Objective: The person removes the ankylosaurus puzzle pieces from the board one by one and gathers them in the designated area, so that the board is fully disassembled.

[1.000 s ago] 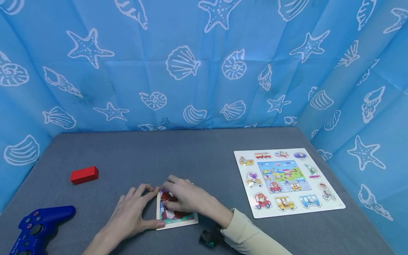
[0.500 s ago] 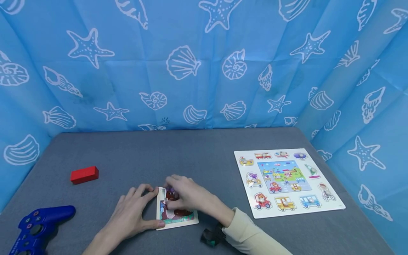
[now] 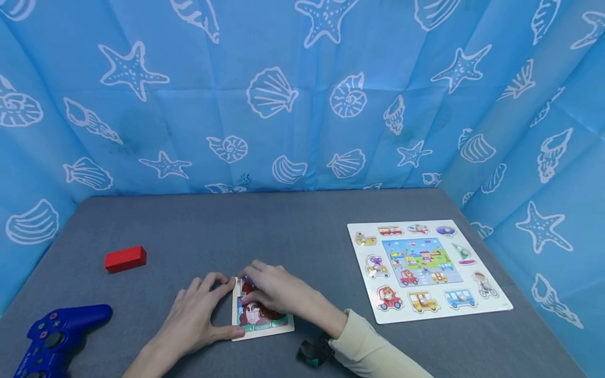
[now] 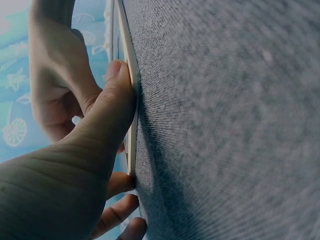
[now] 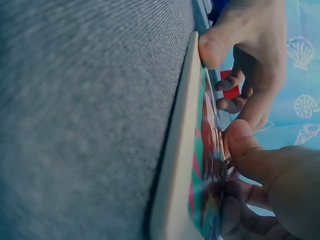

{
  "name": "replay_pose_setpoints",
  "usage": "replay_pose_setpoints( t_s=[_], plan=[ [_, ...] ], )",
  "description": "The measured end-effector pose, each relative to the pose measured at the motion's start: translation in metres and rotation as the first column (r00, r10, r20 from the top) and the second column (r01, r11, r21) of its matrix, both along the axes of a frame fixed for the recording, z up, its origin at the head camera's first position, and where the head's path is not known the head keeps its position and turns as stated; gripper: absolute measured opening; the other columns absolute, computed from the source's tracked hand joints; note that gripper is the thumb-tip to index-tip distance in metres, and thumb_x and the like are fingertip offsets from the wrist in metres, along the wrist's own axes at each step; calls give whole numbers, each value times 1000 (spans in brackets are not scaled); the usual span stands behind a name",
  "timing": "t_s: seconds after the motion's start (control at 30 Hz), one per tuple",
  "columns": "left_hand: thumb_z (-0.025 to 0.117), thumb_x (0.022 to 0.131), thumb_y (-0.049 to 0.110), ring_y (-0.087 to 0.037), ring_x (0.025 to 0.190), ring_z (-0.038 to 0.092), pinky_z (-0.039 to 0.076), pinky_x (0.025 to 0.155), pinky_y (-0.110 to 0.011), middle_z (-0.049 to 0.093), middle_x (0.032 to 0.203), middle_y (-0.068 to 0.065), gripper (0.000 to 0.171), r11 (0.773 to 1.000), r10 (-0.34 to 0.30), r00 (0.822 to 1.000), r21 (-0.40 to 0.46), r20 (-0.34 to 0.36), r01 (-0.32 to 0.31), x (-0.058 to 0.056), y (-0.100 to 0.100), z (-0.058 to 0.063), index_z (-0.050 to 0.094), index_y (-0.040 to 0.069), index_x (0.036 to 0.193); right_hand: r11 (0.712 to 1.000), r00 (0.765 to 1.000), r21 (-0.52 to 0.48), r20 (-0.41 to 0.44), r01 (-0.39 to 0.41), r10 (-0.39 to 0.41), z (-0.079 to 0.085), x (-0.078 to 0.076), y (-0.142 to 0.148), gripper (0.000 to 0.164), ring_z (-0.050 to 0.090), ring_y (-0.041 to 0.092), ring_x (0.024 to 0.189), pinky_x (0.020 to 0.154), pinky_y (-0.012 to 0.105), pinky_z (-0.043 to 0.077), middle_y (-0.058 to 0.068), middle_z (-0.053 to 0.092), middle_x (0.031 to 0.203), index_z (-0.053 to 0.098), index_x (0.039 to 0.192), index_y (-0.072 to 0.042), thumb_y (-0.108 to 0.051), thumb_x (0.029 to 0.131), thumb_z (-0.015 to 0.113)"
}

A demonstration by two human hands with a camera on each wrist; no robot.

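A small wooden jigsaw puzzle (image 3: 269, 332) in a pale frame lies flat on the grey table, its picture in red-brown, pink and green. Along its left side my left hand (image 3: 191, 315) steadies the frame, thumb at the near corner and index finger at the far one. My right hand (image 3: 279, 289) covers the puzzle's far right part, thumb and fingers bent down at a puzzle piece (image 5: 229, 167) that shows only as a thin edge in the right wrist view. In the left wrist view the left thumb (image 4: 114, 95) presses on the frame's edge.
A blue game controller (image 3: 66, 333) lies at the near left, with a red block (image 3: 125, 259) beyond it. At the right is a white knob puzzle board (image 3: 364, 286) with vehicle pictures. A blue shell-patterned curtain (image 3: 307, 131) stands behind the table.
The right fingers shifted right, baring a pale gap at the puzzle's far left corner, then came back left, and picture now shows there. The left hand has stayed in place.
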State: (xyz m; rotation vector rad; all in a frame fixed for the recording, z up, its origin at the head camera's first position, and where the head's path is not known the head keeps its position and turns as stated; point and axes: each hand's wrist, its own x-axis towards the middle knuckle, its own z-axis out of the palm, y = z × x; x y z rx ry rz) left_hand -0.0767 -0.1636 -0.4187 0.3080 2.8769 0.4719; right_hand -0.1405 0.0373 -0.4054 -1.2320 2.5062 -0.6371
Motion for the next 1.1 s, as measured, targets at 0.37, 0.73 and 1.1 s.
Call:
replay_pose_setpoints(
  t_s=[0.37,0.73,1.1],
  plan=[
    [78,62,80,-23,105,51,43,75,-43,55,135,-3,101,1000,1,1000,-11,15,-1,0,1,1,61,21,143,999,997,36,-64,34,-32,0,4,-3,40,59,2,85,74,12,50,4,66,120,62,134,-11,-30,99,67],
    [77,62,81,-23,106,52,43,75,-43,55,136,-3,102,1000,-2,1000,-3,5,2,1,0,2,62,20,143,1000,997,-24,-79,8,-10,-4,2,-2,32,41,3,70,61,13,35,1,55,102,57,113,-11,-32,95,72],
    [77,62,81,-23,105,51,42,74,-41,55,137,-3,102,1000,-1,1000,-13,15,1,-1,0,1,61,20,143,999,990,49,-140,0,7,-6,5,-3,26,40,5,70,59,15,33,-2,49,98,57,113,-12,-31,99,66]
  ],
)
